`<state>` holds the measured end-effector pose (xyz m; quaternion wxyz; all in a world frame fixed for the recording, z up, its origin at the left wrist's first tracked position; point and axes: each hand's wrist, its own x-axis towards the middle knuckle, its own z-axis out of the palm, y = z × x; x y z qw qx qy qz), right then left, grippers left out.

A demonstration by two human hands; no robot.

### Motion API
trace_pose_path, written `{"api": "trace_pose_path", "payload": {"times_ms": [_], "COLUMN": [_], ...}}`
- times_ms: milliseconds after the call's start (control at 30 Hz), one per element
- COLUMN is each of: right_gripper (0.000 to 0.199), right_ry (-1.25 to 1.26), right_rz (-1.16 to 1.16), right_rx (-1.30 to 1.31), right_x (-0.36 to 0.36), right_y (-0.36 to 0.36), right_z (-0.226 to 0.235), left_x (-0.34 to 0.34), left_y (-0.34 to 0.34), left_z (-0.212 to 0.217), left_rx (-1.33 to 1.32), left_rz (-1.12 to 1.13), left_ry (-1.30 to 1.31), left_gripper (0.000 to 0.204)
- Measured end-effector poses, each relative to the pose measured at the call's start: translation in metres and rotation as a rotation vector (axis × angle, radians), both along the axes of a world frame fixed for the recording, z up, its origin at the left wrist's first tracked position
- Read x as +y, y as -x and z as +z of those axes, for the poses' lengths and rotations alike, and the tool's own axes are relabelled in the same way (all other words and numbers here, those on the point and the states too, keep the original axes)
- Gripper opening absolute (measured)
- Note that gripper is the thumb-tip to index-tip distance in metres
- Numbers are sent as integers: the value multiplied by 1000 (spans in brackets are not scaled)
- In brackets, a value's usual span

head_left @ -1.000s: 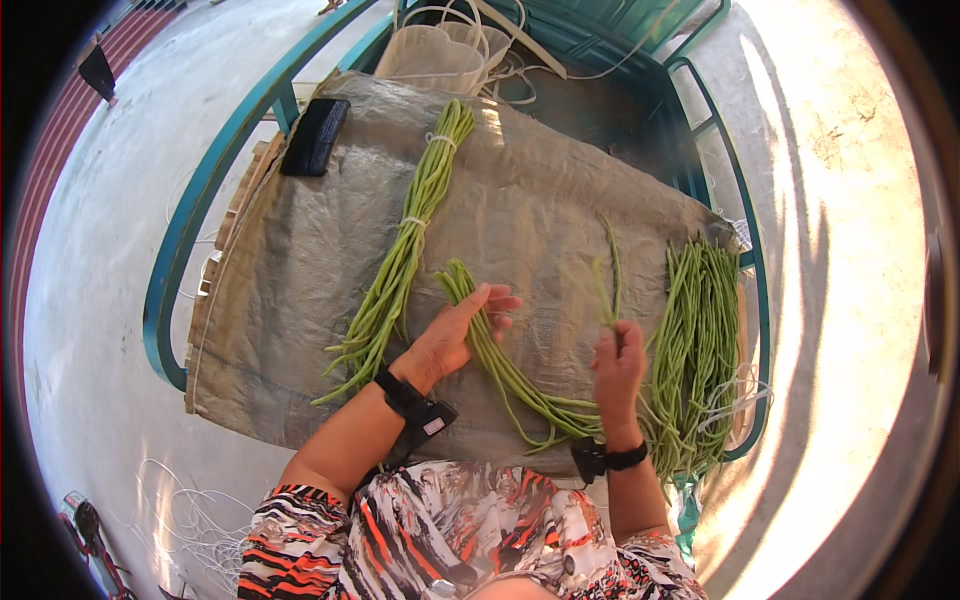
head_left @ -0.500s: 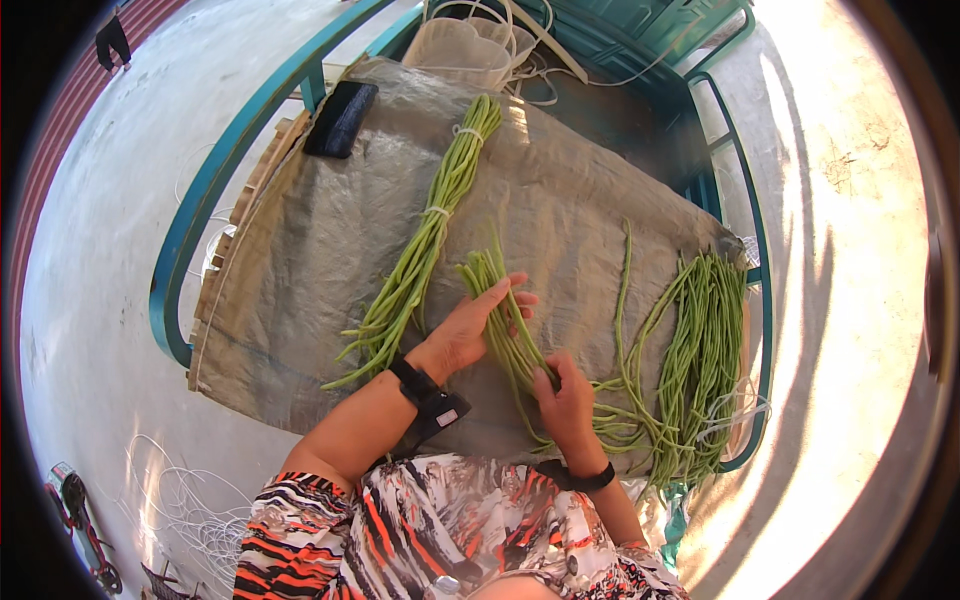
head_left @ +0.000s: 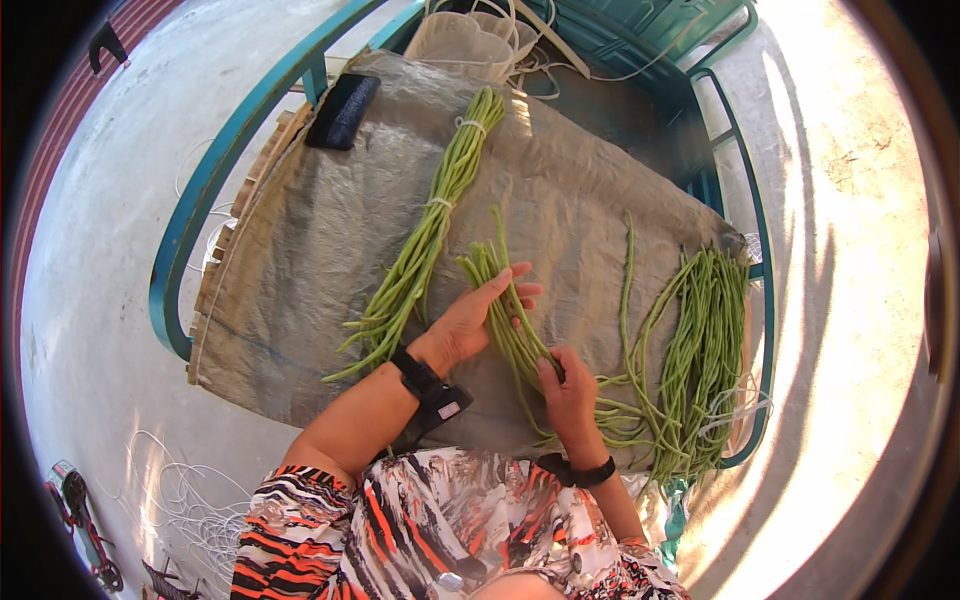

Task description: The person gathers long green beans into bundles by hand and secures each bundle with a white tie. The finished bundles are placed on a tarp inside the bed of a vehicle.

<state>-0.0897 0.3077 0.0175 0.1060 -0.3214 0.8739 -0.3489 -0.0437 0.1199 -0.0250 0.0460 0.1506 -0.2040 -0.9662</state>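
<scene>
A small bunch of long green beans (head_left: pixel 497 290) lies on a grey woven sheet (head_left: pixel 320 240). My left hand (head_left: pixel 475 318) rests open on its left side, fingers spread over the pods. My right hand (head_left: pixel 567 388) grips the bunch's lower part. A tied bundle of long beans (head_left: pixel 428 225) lies to the left of my hands, bound with white string. A loose pile of long beans (head_left: pixel 695 345) lies at the sheet's right end.
The sheet covers a teal metal-framed table (head_left: pixel 185 235). A dark flat object (head_left: pixel 342 110) sits at its far left corner. White cords and a pale bag (head_left: pixel 470 40) lie at the far end. White string (head_left: pixel 190 500) is on the concrete floor.
My right hand left the loose pile, moved left and took hold of the small bunch. My left hand stayed on the bunch and straightened it.
</scene>
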Motion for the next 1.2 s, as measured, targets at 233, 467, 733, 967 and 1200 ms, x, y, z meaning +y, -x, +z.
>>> {"api": "trace_pose_path", "payload": {"times_ms": [233,467,733,967,1200], "right_gripper": [16,18,20,19,23], "right_ry": [-2,-30,-237,-208,-207], "right_rz": [70,161,190,193,190], "right_rx": [241,336,334,321,281], "right_x": [11,17,30,31,35], "right_y": [4,-2,-6,-10,-13], "right_z": [25,50,48,46,48], "left_x": [3,3,3,4,6], "left_y": [-1,1,0,0,1], "left_z": [-3,-1,1,1,3], "left_rx": [30,13,0,-27,45], "left_rz": [-13,46,62,88,101], "left_ry": [-15,8,-19,-1,-78], "left_gripper": [42,41,41,33,31]}}
